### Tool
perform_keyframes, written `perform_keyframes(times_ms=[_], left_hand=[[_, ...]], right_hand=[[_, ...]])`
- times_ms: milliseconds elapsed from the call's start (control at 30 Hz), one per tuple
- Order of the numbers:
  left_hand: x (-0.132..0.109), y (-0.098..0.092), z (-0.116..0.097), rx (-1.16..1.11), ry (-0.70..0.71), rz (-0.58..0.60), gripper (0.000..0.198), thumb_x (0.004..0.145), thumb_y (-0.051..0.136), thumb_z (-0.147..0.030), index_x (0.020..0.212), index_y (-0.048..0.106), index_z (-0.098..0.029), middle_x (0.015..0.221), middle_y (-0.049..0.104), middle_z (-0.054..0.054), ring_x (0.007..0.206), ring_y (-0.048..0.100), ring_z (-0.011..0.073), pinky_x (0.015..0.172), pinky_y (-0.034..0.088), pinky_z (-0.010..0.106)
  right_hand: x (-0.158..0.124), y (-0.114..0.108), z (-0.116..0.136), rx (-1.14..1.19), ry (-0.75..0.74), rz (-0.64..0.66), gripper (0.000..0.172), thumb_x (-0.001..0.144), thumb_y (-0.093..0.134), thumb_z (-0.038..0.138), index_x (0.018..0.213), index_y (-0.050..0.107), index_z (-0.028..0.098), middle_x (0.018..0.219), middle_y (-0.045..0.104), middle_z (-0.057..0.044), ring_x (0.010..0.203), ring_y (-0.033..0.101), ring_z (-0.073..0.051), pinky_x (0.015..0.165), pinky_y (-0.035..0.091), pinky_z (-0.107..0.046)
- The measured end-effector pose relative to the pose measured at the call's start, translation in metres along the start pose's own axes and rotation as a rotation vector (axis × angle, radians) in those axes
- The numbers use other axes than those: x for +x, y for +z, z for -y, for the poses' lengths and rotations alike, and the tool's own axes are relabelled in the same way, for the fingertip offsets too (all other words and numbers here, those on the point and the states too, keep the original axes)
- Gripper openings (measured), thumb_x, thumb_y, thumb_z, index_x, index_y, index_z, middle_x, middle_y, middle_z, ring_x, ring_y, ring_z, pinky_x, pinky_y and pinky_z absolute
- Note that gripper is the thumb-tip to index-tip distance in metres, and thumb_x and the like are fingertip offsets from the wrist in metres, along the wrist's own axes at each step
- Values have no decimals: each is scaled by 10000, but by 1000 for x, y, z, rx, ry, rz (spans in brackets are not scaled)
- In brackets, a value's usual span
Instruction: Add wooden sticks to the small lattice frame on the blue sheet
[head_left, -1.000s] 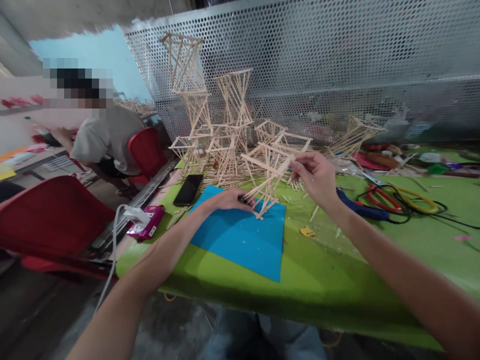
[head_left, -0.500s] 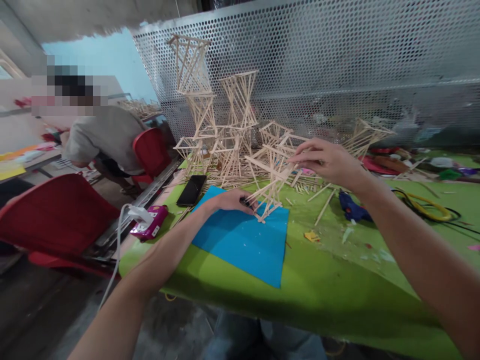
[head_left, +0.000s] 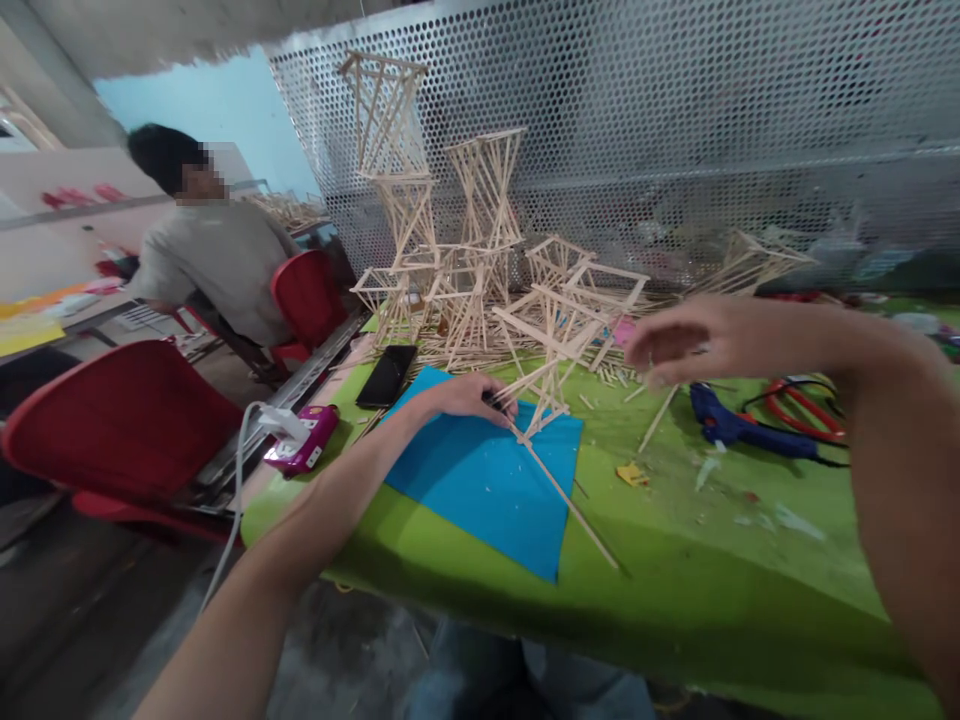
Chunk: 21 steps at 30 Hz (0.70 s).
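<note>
My left hand [head_left: 463,394] rests on a blue sheet [head_left: 480,480] and pinches the foot of a small leaning stick frame [head_left: 556,338]. My right hand [head_left: 686,343] hovers just right of the frame, apart from it. Its fingers are curled and blurred, so I cannot tell whether anything is in them. A loose stick [head_left: 657,420] lies under that hand. One long stick [head_left: 570,505] runs from the frame's foot across the blue sheet onto the green table [head_left: 675,600]. A blue glue gun [head_left: 739,428] lies to the right of the hand.
Tall stick towers [head_left: 409,190] and several more frames stand at the back against a perforated metal panel [head_left: 712,120]. A black phone [head_left: 386,376] and a pink power strip [head_left: 300,445] lie at the left. Red cables [head_left: 806,410] lie at the right. Another person [head_left: 214,260] sits beyond red chairs [head_left: 112,430].
My right hand let go of the frame's top and moved right, towards the glue gun. A long stick now lies across the blue sheet. My left hand kept its grip.
</note>
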<state>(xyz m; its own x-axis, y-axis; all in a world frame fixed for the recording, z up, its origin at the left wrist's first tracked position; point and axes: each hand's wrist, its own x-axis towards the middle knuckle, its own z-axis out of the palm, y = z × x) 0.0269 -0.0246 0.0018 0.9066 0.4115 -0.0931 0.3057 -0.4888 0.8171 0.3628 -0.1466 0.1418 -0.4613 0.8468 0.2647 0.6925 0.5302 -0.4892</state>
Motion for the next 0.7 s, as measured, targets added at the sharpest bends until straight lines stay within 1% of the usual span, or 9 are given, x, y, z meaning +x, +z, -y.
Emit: perform_keyframes(times_ms=[100, 200, 300, 367, 467, 533, 600, 633, 700], left_hand=[[1, 1, 3, 0, -8, 8, 434, 842, 836, -548, 1131, 732, -241, 1207, 801, -8, 1179, 749, 199, 1014, 541, 244], [3, 2, 5, -4, -18, 10, 451, 834, 832, -555, 1126, 722, -230, 1200, 798, -14, 1176, 743, 195, 1014, 532, 235], [3, 3, 6, -23, -27, -10, 439, 813, 851, -547, 1102, 732, -239, 1158, 803, -26, 1163, 743, 203, 1001, 530, 234], [2, 3, 5, -36, -10, -35, 424, 820, 852, -539, 1101, 741, -243, 1152, 805, -22, 1152, 748, 207, 991, 532, 236], [0, 3, 5, -64, 23, -66, 398, 844, 845, -516, 1109, 745, -236, 1163, 805, -5, 1140, 757, 212, 989, 537, 242], [-1, 3, 6, -74, 37, -74, 390, 860, 837, -501, 1118, 743, -223, 1161, 807, 14, 1144, 758, 219, 993, 539, 247], [-1, 2, 7, -73, 45, -78, 384, 875, 831, -482, 1123, 746, -201, 1163, 808, 45, 1148, 756, 228, 994, 541, 256], [-1, 2, 7, -73, 45, -81, 379, 878, 831, -469, 1125, 749, -192, 1168, 808, 59, 1145, 757, 230, 993, 543, 261], [-2, 2, 5, -76, 48, -83, 371, 885, 828, -451, 1139, 754, -191, 1192, 803, 69, 1140, 757, 232, 993, 547, 270]], right_hand=[[-4, 40, 24, -89, 24, 216, 455, 927, 718, 641, 875, 768, 192, 776, 708, -88, 780, 658, -229, 690, 443, -326], [-6, 79, 42, -193, 74, 449, 503, 891, 730, 669, 789, 743, 176, 702, 668, -76, 705, 630, -218, 659, 404, -316], [-6, 101, 49, -300, 138, 650, 510, 886, 732, 626, 669, 672, 168, 626, 605, -48, 572, 535, -167, 597, 332, -306], [-4, 107, 49, -284, 134, 739, 440, 895, 716, 505, 621, 632, 170, 599, 591, -32, 522, 481, -140, 565, 297, -301], [1, 103, 47, -190, 135, 861, 324, 845, 643, 289, 543, 608, 176, 532, 587, -25, 488, 491, -142, 547, 329, -298], [2, 92, 46, -103, 193, 984, 280, 812, 601, 228, 537, 616, 177, 532, 622, -30, 499, 559, -160, 556, 395, -294], [2, 74, 43, 58, 262, 1096, 196, 811, 612, 216, 623, 648, 170, 622, 705, -39, 561, 652, -178, 583, 468, -289], [2, 63, 41, 159, 287, 1126, 133, 815, 644, 219, 694, 663, 166, 683, 742, -42, 599, 692, -185, 602, 499, -288], [2, 43, 35, 320, 277, 1113, 109, 851, 717, 258, 828, 694, 154, 760, 771, -48, 670, 738, -191, 654, 546, -290]])
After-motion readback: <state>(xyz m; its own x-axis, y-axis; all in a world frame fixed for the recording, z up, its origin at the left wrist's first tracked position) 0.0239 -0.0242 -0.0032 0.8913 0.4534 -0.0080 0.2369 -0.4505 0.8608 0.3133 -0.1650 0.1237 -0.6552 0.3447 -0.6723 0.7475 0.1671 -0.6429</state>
